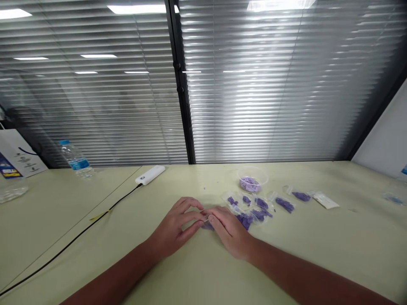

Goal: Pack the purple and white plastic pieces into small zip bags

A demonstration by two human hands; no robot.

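My left hand [178,226] and my right hand [229,232] meet over the table, both closed with fingertips at a small clear plastic bag [207,225] that has purple contents. Much of this bag is hidden under my fingers. Just right of my right hand lie loose purple pieces [244,220] and several small clear bags with purple pieces [262,203]. A round clear tub [253,173] behind them holds lighter purple pieces [250,184].
More purple-filled bags [284,205] and a white packet [326,200] lie to the right. Left stand a water bottle [76,159] and a paper bag [20,154]. A white device [150,174] with a black cable [73,241] lies across the table [197,279]. Blinds [260,84] hang behind.
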